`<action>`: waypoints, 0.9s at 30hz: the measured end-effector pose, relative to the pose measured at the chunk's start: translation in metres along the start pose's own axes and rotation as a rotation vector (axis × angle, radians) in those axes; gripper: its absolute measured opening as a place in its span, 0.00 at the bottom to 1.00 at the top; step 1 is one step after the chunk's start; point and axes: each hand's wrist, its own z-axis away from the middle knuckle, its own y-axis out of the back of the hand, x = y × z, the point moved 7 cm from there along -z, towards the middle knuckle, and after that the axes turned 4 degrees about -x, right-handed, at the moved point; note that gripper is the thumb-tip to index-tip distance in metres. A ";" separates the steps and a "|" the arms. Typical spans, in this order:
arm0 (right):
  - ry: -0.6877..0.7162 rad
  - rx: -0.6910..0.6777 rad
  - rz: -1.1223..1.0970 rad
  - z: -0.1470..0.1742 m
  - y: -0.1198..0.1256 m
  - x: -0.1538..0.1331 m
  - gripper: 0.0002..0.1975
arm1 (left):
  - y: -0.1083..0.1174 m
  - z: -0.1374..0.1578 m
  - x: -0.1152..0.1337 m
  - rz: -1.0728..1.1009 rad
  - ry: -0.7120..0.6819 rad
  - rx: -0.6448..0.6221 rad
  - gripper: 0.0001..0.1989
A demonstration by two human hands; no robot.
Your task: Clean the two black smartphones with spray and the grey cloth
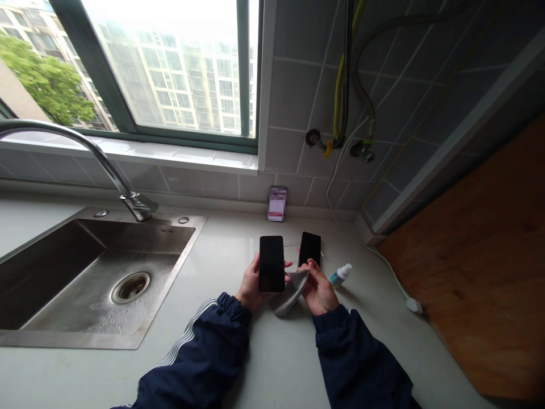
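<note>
A smartphone [271,264] with a dark screen is held upright in my left hand [251,286], its fingers wrapped round the edges. My right hand [319,289] pinches a grey cloth [288,295], which hangs down between my hands, just right of the held phone. Behind my right fingers a second dark phone [310,247] lies on the counter. To the right of that hand stands a small spray bottle [341,275] with a white top. A third phone [277,203], its screen lit, leans against the tiled wall.
At the left is a steel sink [140,341] with a curved faucet [102,156] over it. A white cable [366,245] runs along the right of the counter [281,363] to a plug [413,305]. A wooden panel [481,272] borders the right side.
</note>
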 end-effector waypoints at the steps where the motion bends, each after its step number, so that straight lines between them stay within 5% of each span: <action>1: -0.005 0.008 -0.010 -0.001 0.001 0.001 0.17 | 0.000 0.000 0.001 -0.009 -0.007 0.004 0.35; 14: -0.025 -0.045 0.000 -0.004 0.000 0.002 0.15 | -0.007 0.001 0.002 -0.025 -0.008 -0.015 0.36; 27: 0.278 0.165 0.250 -0.001 0.020 -0.032 0.16 | -0.010 0.005 0.016 -0.057 -0.089 -0.012 0.32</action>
